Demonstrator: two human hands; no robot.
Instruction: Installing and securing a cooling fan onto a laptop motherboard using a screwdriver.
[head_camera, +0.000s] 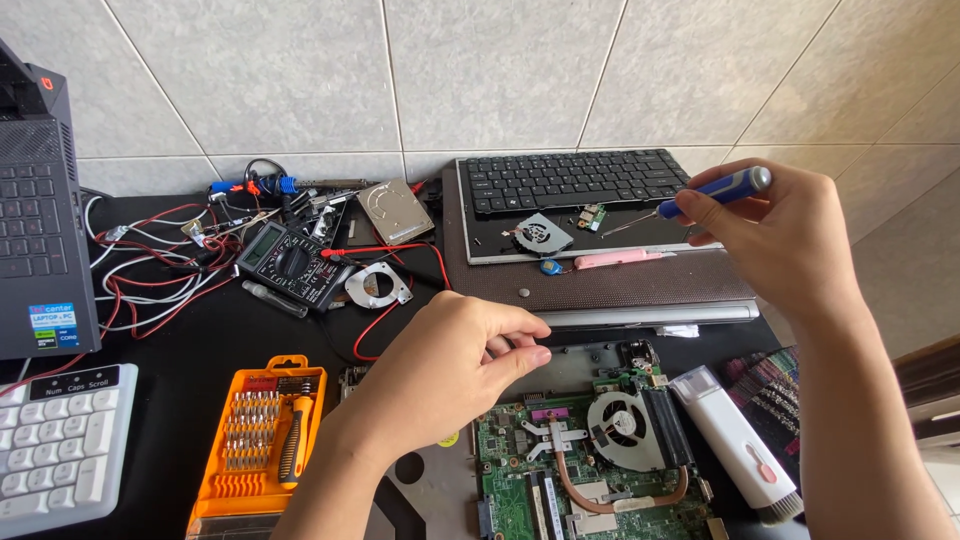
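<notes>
My right hand (790, 235) holds a blue-handled screwdriver (715, 190) raised above a detached black keyboard (570, 180), its thin shaft pointing left and down. My left hand (450, 365) rests with fingers curled at the top left edge of an opened laptop base (600, 357); I cannot tell if it pinches anything. The green motherboard (510, 455) with its round fan (620, 425) and copper heat pipe lies just below that hand. A loose small fan (540, 235) and a pink tool (615, 259) lie on the removed laptop panel.
An orange screwdriver bit case (262, 440) lies left of my left arm. A multimeter (290, 262) with red and black leads, a hard drive (396, 211), a black laptop (40, 230), a white keyboard (60, 445) and a white cleaning brush (735, 445) surround the work.
</notes>
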